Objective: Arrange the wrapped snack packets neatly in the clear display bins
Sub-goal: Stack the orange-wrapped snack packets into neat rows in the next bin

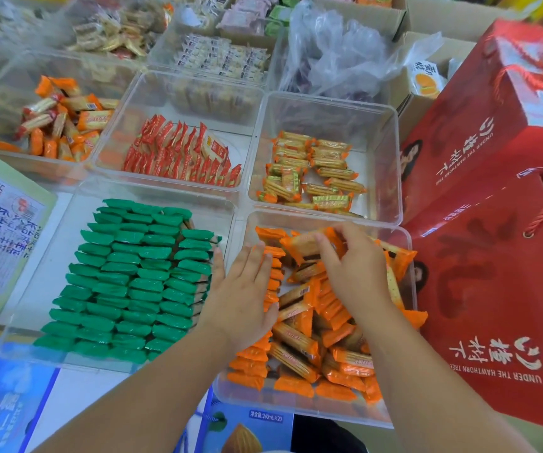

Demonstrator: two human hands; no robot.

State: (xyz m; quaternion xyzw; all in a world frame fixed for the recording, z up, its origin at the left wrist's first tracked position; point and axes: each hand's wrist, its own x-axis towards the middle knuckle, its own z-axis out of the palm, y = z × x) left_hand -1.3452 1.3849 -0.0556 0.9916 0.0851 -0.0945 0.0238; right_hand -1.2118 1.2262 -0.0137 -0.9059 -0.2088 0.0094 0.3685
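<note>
Both hands work in the near right clear bin (pixel 407 256), which holds a loose heap of orange-wrapped snack packets (pixel 299 351). My left hand (pixel 244 289) lies flat, fingers straight, against a standing row of orange packets (pixel 275 273) along the bin's left side. My right hand (pixel 351 259) has its fingers curled over one orange packet (pixel 302 246) at the top of the heap. To the left, another clear bin (pixel 34 322) holds green packets (pixel 132 276) in neat rows.
Behind are bins of red packets (pixel 181 155), yellow-orange packets (pixel 312 171) and orange sticks (pixel 61 119). Large red gift boxes (pixel 492 256) stand tight against the right side. A crumpled plastic bag (pixel 338 53) lies at the back. Printed cartons (pixel 2 230) sit at left.
</note>
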